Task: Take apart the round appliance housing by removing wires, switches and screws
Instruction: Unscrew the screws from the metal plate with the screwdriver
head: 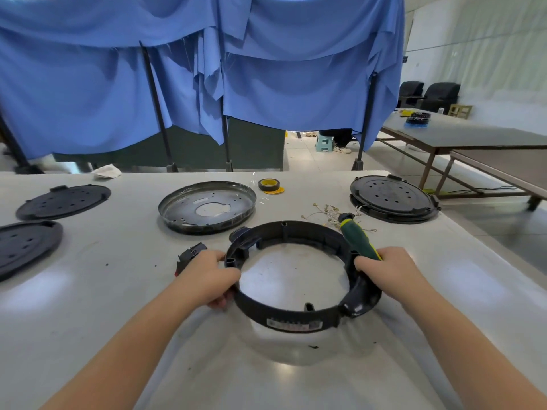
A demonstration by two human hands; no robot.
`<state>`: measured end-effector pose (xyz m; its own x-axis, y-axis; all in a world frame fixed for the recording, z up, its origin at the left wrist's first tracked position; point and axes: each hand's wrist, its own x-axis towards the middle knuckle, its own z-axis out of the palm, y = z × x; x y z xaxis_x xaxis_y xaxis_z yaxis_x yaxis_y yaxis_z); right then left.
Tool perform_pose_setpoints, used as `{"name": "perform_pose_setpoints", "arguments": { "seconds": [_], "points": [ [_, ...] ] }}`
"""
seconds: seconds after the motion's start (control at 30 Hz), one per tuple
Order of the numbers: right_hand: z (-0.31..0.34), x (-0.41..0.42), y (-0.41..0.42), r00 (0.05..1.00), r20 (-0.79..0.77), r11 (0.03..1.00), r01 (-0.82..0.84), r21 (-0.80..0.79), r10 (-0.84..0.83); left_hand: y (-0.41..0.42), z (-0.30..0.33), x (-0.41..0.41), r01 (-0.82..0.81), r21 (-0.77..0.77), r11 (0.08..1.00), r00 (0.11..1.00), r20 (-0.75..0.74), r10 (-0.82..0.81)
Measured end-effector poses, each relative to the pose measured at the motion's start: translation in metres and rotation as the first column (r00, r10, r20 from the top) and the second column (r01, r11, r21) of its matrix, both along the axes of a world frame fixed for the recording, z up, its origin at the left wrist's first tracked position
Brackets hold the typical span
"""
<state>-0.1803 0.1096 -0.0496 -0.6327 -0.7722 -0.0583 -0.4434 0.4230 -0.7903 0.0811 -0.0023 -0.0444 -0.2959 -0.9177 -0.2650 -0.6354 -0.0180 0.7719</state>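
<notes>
Housing: black ring housing (pixel 291 316) at table (pixel 88 335) centre, held tilted, label facing near.
Left hand: left hand (pixel 207 279) grips the rim at 9 o'clock, fingers curled.
Right hand: right hand (pixel 387 272) at 3 o'clock, holding rim and green screwdriver (pixel 356 238).
Outward: switch (pixel 191 255) at 10, metal pan (pixel 207 207) at 11, wires (pixel 328 214) at 1.

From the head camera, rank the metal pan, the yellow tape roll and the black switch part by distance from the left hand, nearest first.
1. black switch part, touching the left hand, just to its left.
2. metal pan, beyond it.
3. yellow tape roll, farther back, right.
</notes>
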Motion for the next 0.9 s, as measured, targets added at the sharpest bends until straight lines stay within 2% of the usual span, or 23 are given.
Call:
{"name": "perform_pose_setpoints", "arguments": {
  "seconds": [0.17,0.33,0.47,0.67,0.9],
  "points": [
    [0.015,-0.006,-0.004,0.992,0.124,1.0,0.005,-0.009,-0.004,-0.003,0.012,-0.004,-0.051,0.05,0.997,0.996,-0.076,0.055],
    [0.023,-0.012,-0.005,0.986,0.165,1.0,-0.004,-0.005,0.004,-0.004,0.014,-0.007,-0.055,0.098,0.994,0.986,-0.151,0.069],
    [0.015,-0.014,-0.006,0.995,0.103,0.999,-0.012,-0.044,0.017,0.0,-0.001,-0.007,-0.03,-0.007,1.0,0.987,-0.156,0.029],
    [0.001,-0.015,-0.008,0.999,-0.007,0.989,-0.035,-0.145,0.035,0.011,-0.022,-0.006,-0.028,-0.138,0.99,0.96,-0.279,-0.012],
    [-0.01,-0.016,-0.01,0.996,-0.077,0.997,-0.058,-0.046,0.055,0.011,-0.032,-0.003,-0.012,-0.145,0.989,0.97,-0.241,-0.024]
  ]
}}
